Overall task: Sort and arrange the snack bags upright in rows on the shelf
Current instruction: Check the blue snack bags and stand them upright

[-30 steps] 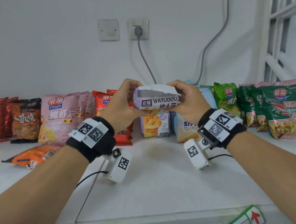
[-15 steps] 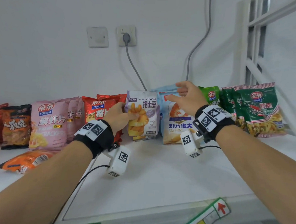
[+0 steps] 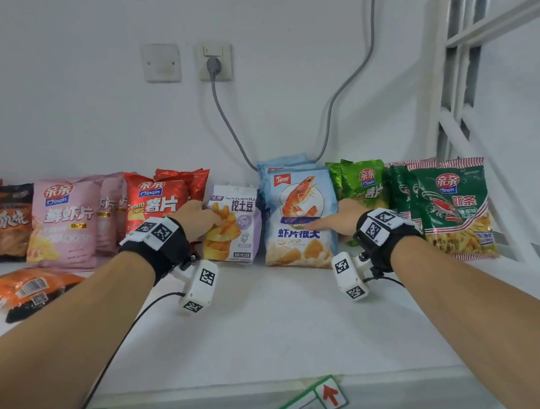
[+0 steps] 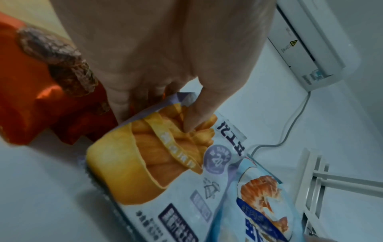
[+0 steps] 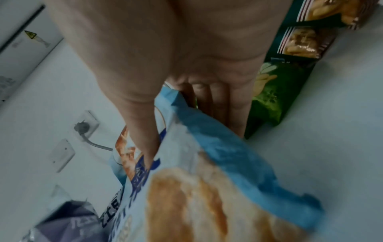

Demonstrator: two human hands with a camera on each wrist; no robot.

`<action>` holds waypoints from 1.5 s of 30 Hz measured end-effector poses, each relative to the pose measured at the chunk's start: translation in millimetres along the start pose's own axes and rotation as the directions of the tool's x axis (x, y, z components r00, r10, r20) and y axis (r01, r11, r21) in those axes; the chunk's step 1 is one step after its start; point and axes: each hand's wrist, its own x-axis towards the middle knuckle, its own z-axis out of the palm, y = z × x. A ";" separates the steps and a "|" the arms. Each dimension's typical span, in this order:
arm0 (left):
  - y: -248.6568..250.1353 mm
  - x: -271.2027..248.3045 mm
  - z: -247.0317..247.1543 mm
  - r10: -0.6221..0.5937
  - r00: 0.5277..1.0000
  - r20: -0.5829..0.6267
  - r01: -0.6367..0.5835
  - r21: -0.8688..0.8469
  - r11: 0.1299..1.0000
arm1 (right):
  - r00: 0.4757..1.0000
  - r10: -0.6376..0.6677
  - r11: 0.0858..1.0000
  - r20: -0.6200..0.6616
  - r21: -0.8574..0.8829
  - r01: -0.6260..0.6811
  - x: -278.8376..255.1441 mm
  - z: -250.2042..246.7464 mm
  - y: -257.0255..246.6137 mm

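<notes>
Wrist views show each grip pinching a bag edge, fingers hidden behind: left hand (image 4: 161, 54) purple bag (image 4: 165, 180), right hand (image 5: 176, 54) blue bag (image 5: 207, 188)

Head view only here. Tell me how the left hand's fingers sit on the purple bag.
Observer: The left hand pinches the purple bag: thumb on the printed front, fingers behind its edge.
Operator: Now report the right hand.
Observer: The right hand grips the blue shrimp bag: thumb on the front, fingers behind its side edge.
Operator: Tell me what is above the shelf.
Observer: A white air conditioner on the wall.
</notes>
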 end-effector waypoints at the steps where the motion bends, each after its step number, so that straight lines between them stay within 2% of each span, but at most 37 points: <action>1: -0.5 -0.5 2.2 -0.016 1.000 -0.001 0.016 0.025 1.000 | 1.000 -0.010 0.999 0.011 0.040 0.009 -0.2 -0.9 0.3; 6: -4.2 -5.5 9.3 -0.044 0.997 -0.063 0.053 0.149 0.987 | 0.996 -0.086 0.984 0.026 0.158 0.081 -5.0 -11.0 5.5; 11: 15.9 -17.3 12.5 0.028 0.976 -0.215 0.044 0.320 0.946 | 0.987 -0.160 0.956 0.000 0.248 0.155 -10.5 -25.8 15.9; 14: 37.2 -26.2 16.2 0.098 0.947 -0.305 0.018 0.356 0.934 | 0.972 -0.233 0.914 -0.025 0.335 0.228 -12.2 -35.1 21.8; 17: 62.6 -38.4 30.3 0.261 0.902 -0.345 -0.156 0.303 0.940 | 0.953 -0.297 0.855 -0.064 0.425 0.295 -13.1 -43.8 28.0; 20: 85.2 -51.6 56.6 0.464 0.812 -0.355 -0.381 0.279 0.881 | 0.938 -0.325 0.795 -0.117 0.503 0.338 -12.3 -48.4 32.3; 21: 90.4 -52.4 67.2 0.498 0.796 -0.344 -0.432 0.254 0.865 | 0.934 -0.336 0.773 -0.124 0.531 0.348 -11.7 -49.3 34.0; 22: 95.2 -53.4 78.5 0.503 0.803 -0.320 -0.455 0.218 0.864 | 0.929 -0.349 0.751 -0.125 0.556 0.357 -11.4 -50.0 35.9; 26: 99.9 -52.5 113.5 0.343 0.928 -0.145 -0.343 0.029 0.939 | 0.913 -0.384 0.708 -0.134 0.592 0.385 -11.3 -54.0 41.6; 30: 89.5 -43.8 121.3 0.264 0.960 -0.092 -0.275 -0.138 0.952 | 0.905 -0.399 0.684 -0.146 0.611 0.399 -9.0 -54.0 47.4; 36: 79.5 -40.9 105.9 0.243 0.968 -0.063 -0.251 -0.254 0.934 | 0.892 -0.421 0.643 -0.161 0.641 0.419 -11.8 -43.0 41.1; 40: 75.1 -42.3 103.9 0.252 0.963 -0.094 -0.269 -0.334 0.903 | 0.904 -0.419 0.546 -0.087 0.771 0.327 -17.6 -38.3 39.5; 43: 75.2 -42.7 103.4 0.290 0.946 -0.145 -0.324 -0.378 0.867 | 0.881 -0.474 0.459 -0.010 0.850 0.257 -22.6 -39.4 39.8; 45: 75.6 -43.4 103.7 0.329 0.929 -0.171 -0.371 -0.410 0.833 | 0.873 -0.487 0.452 0.033 0.864 0.220 -25.7 -40.3 39.9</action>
